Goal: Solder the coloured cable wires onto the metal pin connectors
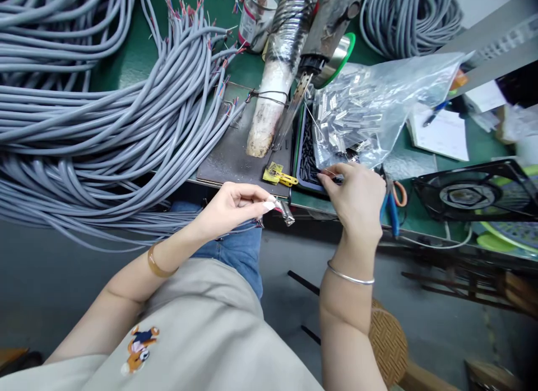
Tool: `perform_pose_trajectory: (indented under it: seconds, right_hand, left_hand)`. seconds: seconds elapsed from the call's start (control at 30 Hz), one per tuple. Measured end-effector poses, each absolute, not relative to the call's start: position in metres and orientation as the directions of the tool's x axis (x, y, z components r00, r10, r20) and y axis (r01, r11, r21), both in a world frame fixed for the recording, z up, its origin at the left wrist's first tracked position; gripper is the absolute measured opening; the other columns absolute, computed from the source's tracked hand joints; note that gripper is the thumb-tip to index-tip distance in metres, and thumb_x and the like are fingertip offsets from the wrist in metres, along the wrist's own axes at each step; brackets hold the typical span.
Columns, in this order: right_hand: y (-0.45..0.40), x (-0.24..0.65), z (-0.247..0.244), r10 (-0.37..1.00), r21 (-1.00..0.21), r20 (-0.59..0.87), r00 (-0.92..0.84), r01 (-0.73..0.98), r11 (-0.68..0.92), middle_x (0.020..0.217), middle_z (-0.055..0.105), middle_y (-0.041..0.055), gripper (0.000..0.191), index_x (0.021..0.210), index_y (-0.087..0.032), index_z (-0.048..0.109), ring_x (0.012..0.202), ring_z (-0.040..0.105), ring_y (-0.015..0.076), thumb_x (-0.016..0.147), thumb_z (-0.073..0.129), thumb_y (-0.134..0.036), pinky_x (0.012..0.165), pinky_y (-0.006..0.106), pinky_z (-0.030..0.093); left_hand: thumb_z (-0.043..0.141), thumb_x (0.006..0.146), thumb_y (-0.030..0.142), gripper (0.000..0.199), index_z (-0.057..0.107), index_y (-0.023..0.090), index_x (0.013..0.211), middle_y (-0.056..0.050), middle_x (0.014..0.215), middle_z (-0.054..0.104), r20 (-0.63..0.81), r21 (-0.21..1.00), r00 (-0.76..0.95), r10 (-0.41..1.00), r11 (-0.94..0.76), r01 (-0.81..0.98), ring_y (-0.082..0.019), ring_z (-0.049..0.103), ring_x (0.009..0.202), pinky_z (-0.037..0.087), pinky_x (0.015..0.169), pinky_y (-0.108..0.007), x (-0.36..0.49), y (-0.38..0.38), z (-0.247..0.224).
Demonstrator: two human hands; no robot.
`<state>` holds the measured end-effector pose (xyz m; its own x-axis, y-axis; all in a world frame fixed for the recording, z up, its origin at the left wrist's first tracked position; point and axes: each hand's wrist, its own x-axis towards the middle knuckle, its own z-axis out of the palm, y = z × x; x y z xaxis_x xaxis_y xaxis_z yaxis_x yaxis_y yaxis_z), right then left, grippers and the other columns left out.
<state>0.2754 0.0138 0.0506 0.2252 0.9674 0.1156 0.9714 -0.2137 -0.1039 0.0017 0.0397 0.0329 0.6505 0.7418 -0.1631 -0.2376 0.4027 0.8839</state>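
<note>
Between the thumb and fingers of my left hand (241, 205) is a small silver metal connector (286, 213), held just off the table's front edge. A bit of pink or red shows beside it. My right hand (355, 192) is at the front corner of a dark tray (297, 156) filled with small black pieces (309, 150). Its thumb and forefinger come together there; whatever lies between them is too small to make out. Against that hand rests a clear plastic bag (357, 111) of shiny metal parts, partly over the tray.
Grey cables (126, 122) with stripped coloured ends cover the left side. A wrapped duct (273, 94) and a soldering wire spool (338, 63) stand mid-table. Yellow cutter (288, 180), blue-handled pliers (393, 212), black fan (474, 192) and notepad (439, 133) lie nearby. A woven stool (386, 340) is below.
</note>
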Motion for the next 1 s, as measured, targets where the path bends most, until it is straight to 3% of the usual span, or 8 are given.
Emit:
perform_pose_trajectory:
  seconds: [0.1, 0.2, 0.37, 0.47, 0.53, 0.63, 0.83, 1.0]
  right_hand:
    - [0.023, 0.280, 0.040, 0.948, -0.103, 0.128, 0.290, 0.955, -0.278, 0.087, 0.070, 0.0079, 0.015, 0.078, -0.022, 0.065, 0.074, 0.056, 0.0216, 0.090, 0.061, -0.029, 0.069, 0.035, 0.033]
    - [0.023, 0.281, 0.037, 0.952, -0.200, 0.179, 0.250, 0.956, -0.214, 0.083, 0.067, 0.0052, 0.014, 0.075, -0.022, 0.062, 0.068, 0.050, 0.0172, 0.087, 0.064, -0.028, 0.068, 0.033, 0.032]
    - [0.004, 0.260, 0.051, 0.845, -0.517, 0.366, 0.390, 0.840, -0.164, 0.074, 0.062, -0.0010, 0.011, 0.083, -0.021, 0.063, 0.054, 0.043, 0.0111, 0.087, 0.068, -0.030, 0.059, 0.029, 0.034]
    - [-0.014, 0.230, 0.067, 0.900, -0.721, 0.272, 0.340, 0.692, -0.043, 0.076, 0.063, -0.0014, 0.014, 0.087, -0.021, 0.067, 0.050, 0.038, 0.0083, 0.091, 0.068, -0.035, 0.048, 0.027, 0.029]
    - [-0.022, 0.212, 0.074, 0.972, -0.753, 0.166, 0.166, 0.658, 0.017, 0.079, 0.067, -0.0003, 0.011, 0.087, -0.021, 0.071, 0.049, 0.036, 0.0072, 0.092, 0.068, -0.031, 0.046, 0.027, 0.028]
    - [-0.022, 0.195, 0.075, 0.992, -0.764, 0.125, 0.013, 0.639, 0.088, 0.082, 0.071, 0.0019, 0.015, 0.082, -0.021, 0.072, 0.057, 0.050, 0.0101, 0.094, 0.065, -0.027, 0.053, 0.027, 0.038]
    - [-0.015, 0.196, 0.069, 0.991, -0.786, 0.106, -0.075, 0.605, 0.130, 0.082, 0.072, 0.0002, 0.013, 0.084, -0.021, 0.071, 0.063, 0.056, 0.0103, 0.095, 0.066, -0.025, 0.060, 0.024, 0.044]
    - [-0.018, 0.196, 0.070, 0.991, -0.780, 0.069, -0.116, 0.613, 0.126, 0.079, 0.071, 0.0012, 0.015, 0.082, -0.021, 0.070, 0.064, 0.057, 0.0118, 0.095, 0.065, -0.027, 0.060, 0.025, 0.045]
  left_hand:
    - [0.084, 0.074, 0.026, 0.015, 0.081, 0.012, 0.079, -0.006, 0.080, 0.078, -0.206, 0.863, 0.623, 0.755, 0.440, -0.248, -0.010, 0.065, 0.069, 0.051, 0.068, -0.020, 0.005, 0.041, 0.023]
    - [0.084, 0.071, 0.023, 0.013, 0.080, 0.012, 0.076, -0.004, 0.075, 0.077, -0.245, 0.846, 0.603, 0.759, 0.471, -0.249, -0.010, 0.064, 0.068, 0.049, 0.068, -0.020, 0.006, 0.040, 0.018]
    - [0.080, 0.064, 0.019, 0.010, 0.076, 0.011, 0.068, -0.001, 0.064, 0.071, -0.269, 0.867, 0.570, 0.777, 0.453, -0.209, -0.008, 0.057, 0.059, 0.044, 0.061, -0.021, 0.008, 0.040, 0.020]
    - [0.077, 0.064, 0.018, 0.008, 0.073, 0.011, 0.064, 0.000, 0.062, 0.068, -0.255, 0.892, 0.564, 0.785, 0.416, -0.176, -0.008, 0.055, 0.058, 0.043, 0.061, -0.021, 0.008, 0.040, 0.022]
    - [0.075, 0.064, 0.016, 0.006, 0.072, 0.011, 0.064, 0.000, 0.061, 0.067, -0.251, 0.905, 0.568, 0.784, 0.398, -0.148, -0.008, 0.055, 0.058, 0.043, 0.061, -0.021, 0.007, 0.039, 0.023]
    - [0.074, 0.065, 0.015, 0.004, 0.072, 0.012, 0.064, 0.000, 0.062, 0.068, -0.244, 0.915, 0.589, 0.771, 0.384, -0.123, -0.009, 0.058, 0.060, 0.045, 0.063, -0.021, 0.006, 0.038, 0.024]
    - [0.070, 0.065, 0.013, 0.002, 0.072, 0.012, 0.064, 0.000, 0.062, 0.069, -0.223, 0.919, 0.616, 0.756, 0.373, -0.125, -0.010, 0.060, 0.061, 0.047, 0.064, -0.021, 0.007, 0.038, 0.026]
    - [0.072, 0.066, 0.014, 0.007, 0.069, 0.011, 0.071, 0.002, 0.060, 0.064, -0.233, 0.904, 0.629, 0.742, 0.403, -0.140, -0.006, 0.053, 0.056, 0.041, 0.058, -0.019, 0.006, 0.037, 0.024]
